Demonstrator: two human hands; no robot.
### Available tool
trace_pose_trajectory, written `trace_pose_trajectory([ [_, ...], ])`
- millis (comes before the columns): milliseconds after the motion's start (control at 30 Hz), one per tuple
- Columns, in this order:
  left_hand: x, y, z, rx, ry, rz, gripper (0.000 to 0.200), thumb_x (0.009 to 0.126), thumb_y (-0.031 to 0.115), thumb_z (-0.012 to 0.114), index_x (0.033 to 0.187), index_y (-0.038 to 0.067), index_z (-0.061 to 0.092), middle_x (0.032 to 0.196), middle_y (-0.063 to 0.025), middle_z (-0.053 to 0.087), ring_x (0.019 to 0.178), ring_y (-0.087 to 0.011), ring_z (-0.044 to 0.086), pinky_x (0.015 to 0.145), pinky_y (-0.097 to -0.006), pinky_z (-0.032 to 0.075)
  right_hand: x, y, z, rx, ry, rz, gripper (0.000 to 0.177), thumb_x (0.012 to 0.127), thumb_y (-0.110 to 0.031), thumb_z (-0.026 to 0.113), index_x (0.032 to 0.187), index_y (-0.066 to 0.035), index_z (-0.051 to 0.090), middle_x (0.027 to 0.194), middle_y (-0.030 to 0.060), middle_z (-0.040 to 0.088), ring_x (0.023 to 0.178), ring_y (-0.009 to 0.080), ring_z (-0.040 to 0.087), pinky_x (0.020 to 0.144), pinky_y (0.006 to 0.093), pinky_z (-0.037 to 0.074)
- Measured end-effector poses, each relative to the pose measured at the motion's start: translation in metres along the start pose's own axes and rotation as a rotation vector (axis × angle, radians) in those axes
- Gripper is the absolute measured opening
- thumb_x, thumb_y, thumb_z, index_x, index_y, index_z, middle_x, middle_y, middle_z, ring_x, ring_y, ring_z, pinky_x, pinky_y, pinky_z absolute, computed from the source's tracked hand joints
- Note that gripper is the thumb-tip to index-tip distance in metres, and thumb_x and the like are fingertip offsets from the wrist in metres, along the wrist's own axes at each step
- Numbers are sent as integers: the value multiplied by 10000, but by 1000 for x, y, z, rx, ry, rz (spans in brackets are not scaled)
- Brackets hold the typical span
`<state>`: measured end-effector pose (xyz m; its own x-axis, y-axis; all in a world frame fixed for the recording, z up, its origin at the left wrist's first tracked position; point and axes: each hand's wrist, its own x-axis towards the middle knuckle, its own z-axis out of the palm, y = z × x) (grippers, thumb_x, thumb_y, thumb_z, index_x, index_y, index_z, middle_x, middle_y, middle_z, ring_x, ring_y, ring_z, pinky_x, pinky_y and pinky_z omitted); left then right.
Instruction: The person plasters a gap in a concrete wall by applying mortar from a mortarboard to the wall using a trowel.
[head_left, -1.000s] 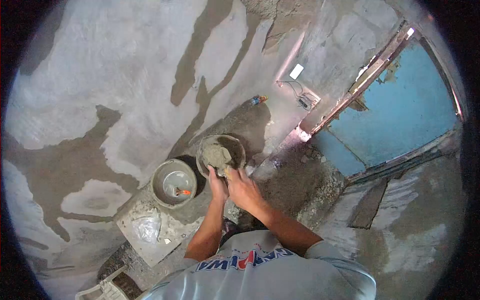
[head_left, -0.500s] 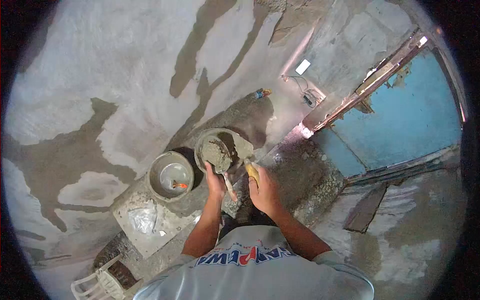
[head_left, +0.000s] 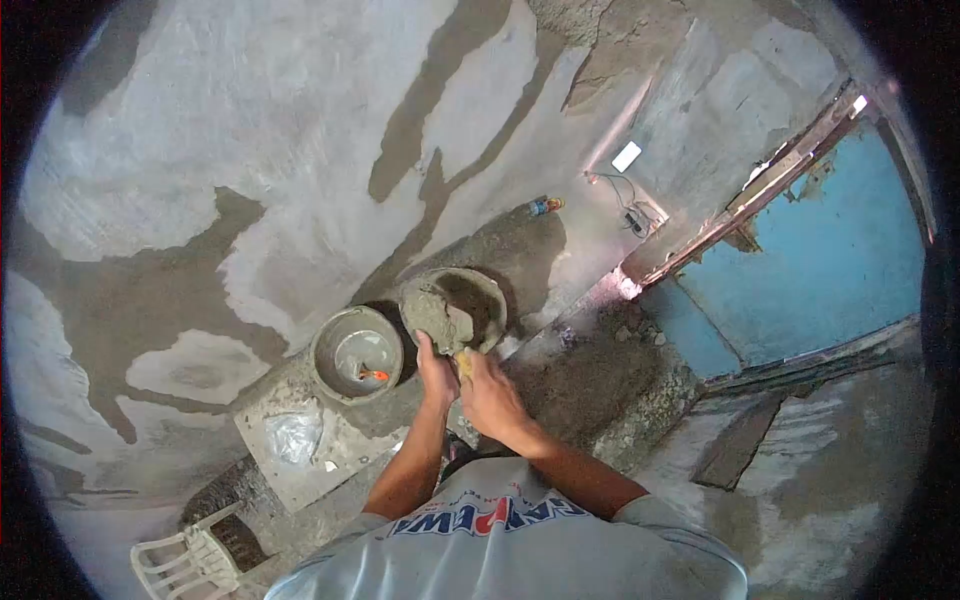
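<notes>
My right hand is closed round the yellow handle of a trowel. The trowel's blade lies against wet grey mortar, over the left part of a round basin. Close beside it on the left, my left hand is closed on something at the basin's near side; the right hand partly hides what it grips. A second round bucket stands to the left, with an orange-handled tool inside.
A pale board with a clear plastic bag lies at the lower left, near a white plastic chair. A small bottle lies beyond the basin. Blue panel at right; patchy plastered wall ahead.
My right hand has moved left, bringing the trowel from the basin's right side to the mortar beside my left hand. The whole view has shifted slightly.
</notes>
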<state>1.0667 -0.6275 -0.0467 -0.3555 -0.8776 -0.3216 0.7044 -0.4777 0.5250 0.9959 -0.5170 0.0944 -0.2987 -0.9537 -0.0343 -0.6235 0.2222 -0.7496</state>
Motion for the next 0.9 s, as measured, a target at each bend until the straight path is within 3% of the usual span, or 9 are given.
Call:
trace_pose_trajectory([
  [67,-3,7,1,34,-43,-5,701,1044,599,470,1522,89,426,1516,-110,505,1379,-302,484,1162,-463,363,2,2,-6,-78,57,-81,502,956,-107,581,1404,32,401,1203,353,549,1032,548,605,878,595,502],
  [167,-2,11,-11,23,5,-13,673,1046,584,483,1466,58,474,1442,-104,569,1304,-287,546,1096,-444,425,-3,-17,-31,-147,82,-45,500,951,-132,592,1387,24,405,1169,327,562,893,550,646,777,599,542],
  [300,-13,11,-4,63,-20,-48,665,1022,637,490,1429,113,528,1348,-47,620,1198,-251,575,1009,-415,441,1,-2,-28,-214,-81,-49,508,935,-115,625,1397,1,449,1180,279,593,1046,504,619,863,561,525],
  [433,-25,7,6,54,-38,-27,778,1009,672,475,1541,108,408,1533,-75,489,1377,-282,474,1122,-426,380,-3,6,-66,-18,172,-210,490,926,-108,640,1382,-13,487,1204,285,623,1048,499,637,891,529,525],
  [467,-30,6,6,75,44,-41,744,988,713,470,1482,157,480,1412,-37,579,1221,-251,557,980,-389,432,-1,11,-80,36,234,-212,466,933,-119,632,1371,-17,506,1192,281,655,1058,488,648,918,517,521],
  [667,-67,4,37,231,209,32,887,952,754,486,1580,145,340,1547,-70,431,1329,-300,454,990,-449,393,72,136,-94,123,-100,78,414,940,-195,603,1317,-25,577,1159,237,700,1103,450,659,924,483,531],
  [733,-74,-10,50,257,197,146,815,976,731,465,1546,155,382,1468,-44,474,1176,-274,503,901,-450,426,91,178,-55,102,-87,36,439,937,-220,612,1337,-43,573,1167,231,701,1093,438,669,920,468,535],
  [800,-89,-24,86,224,210,164,818,988,719,453,1555,135,369,1510,-54,437,1185,-288,499,919,-478,424,91,184,-49,127,-50,75,422,946,-212,601,1333,-44,576,1164,243,698,1060,439,677,890,483,532],
  [900,-83,-51,106,257,161,203,822,982,726,459,1559,147,373,1497,-68,467,1201,-284,492,906,-466,418,103,217,-45,566,-159,255,358,953,-260,648,1235,-45,602,936,155,685,841,295,670,733,430,521],
])
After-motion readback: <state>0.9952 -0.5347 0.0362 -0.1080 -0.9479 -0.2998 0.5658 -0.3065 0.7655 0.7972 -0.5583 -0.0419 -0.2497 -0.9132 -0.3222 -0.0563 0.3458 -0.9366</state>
